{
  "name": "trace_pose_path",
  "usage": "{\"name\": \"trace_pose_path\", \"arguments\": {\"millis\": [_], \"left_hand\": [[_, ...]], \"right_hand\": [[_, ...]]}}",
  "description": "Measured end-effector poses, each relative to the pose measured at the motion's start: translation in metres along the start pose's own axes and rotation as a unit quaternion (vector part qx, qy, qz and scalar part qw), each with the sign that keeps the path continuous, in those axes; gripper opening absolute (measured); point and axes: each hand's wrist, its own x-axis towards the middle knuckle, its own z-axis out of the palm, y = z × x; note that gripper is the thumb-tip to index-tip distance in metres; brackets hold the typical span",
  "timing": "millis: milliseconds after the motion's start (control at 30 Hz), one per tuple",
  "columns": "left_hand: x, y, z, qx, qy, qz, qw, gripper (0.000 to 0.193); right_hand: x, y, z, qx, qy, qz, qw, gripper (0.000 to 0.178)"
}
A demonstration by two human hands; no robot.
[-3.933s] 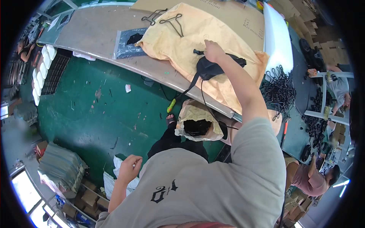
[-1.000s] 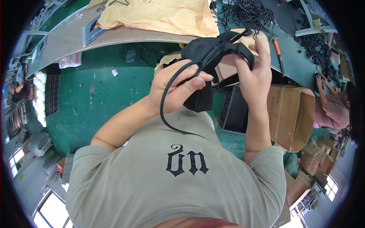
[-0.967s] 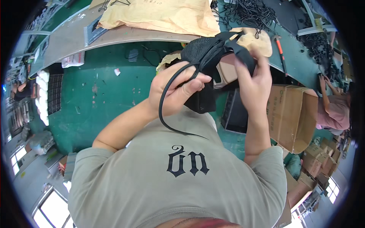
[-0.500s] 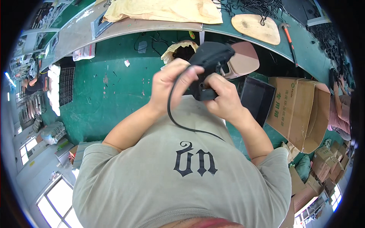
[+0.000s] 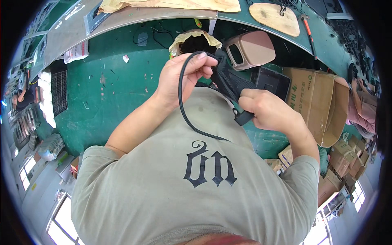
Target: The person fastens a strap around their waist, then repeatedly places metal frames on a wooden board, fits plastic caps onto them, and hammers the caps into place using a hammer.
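My left hand (image 5: 181, 77) is closed in a pinch on a black cord (image 5: 180, 100), with thumb and fingers near the cord's upper bend. The cord loops down in front of my shirt. Between my hands slants a black textured object (image 5: 230, 81) whose exact kind I cannot make out. Around its lower right end my right hand (image 5: 271, 107) is wrapped, fingers folded over it. A dark block-like end (image 5: 244, 118) sticks out beneath that hand. The upper end of the object sits beside my left fingertips, partly hidden by them.
Ahead stands a workbench (image 5: 163, 17) with a wooden board (image 5: 274, 19) and a hammer (image 5: 309, 36). Under it are a cloth-lined container (image 5: 176, 45) and a pinkish stool (image 5: 255, 49). At right stands an open cardboard box (image 5: 308, 102); other people sit at both far sides.
My right hand has moved right and down with the black object, which now slants and looks more stretched out. My left hand has shifted slightly left, holding the cord's bend.
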Motion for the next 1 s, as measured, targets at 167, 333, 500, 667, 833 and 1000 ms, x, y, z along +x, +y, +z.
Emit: {"name": "trace_pose_path", "arguments": {"millis": [167, 333, 500, 667, 833, 1000], "left_hand": [[0.004, 0.032, -0.011, 0.526, -0.184, 0.213, 0.802, 0.022], [0.009, 0.029, -0.032, 0.399, -0.247, 0.241, 0.85, 0.009], [-0.003, 0.028, -0.036, 0.404, -0.272, 0.224, 0.844, 0.012], [-0.016, 0.046, -0.034, 0.405, -0.19, 0.204, 0.871, 0.015], [-0.026, 0.059, -0.03, 0.376, -0.143, 0.223, 0.888, 0.014], [-0.036, 0.068, -0.03, 0.441, -0.115, 0.291, 0.841, 0.01]], "right_hand": [[0.003, -0.024, 0.023, -0.095, -0.033, 0.023, 0.995, 0.014], [0.017, -0.024, 0.037, 0.032, 0.059, 0.079, 0.995, 0.018], [0.06, -0.043, 0.078, 0.11, 0.33, 0.142, 0.927, 0.028], [0.1, -0.05, 0.109, 0.073, 0.475, 0.118, 0.869, 0.03], [0.125, -0.046, 0.098, -0.012, 0.535, 0.062, 0.842, 0.027], [0.125, -0.041, 0.08, -0.045, 0.504, -0.015, 0.863, 0.033]]}}
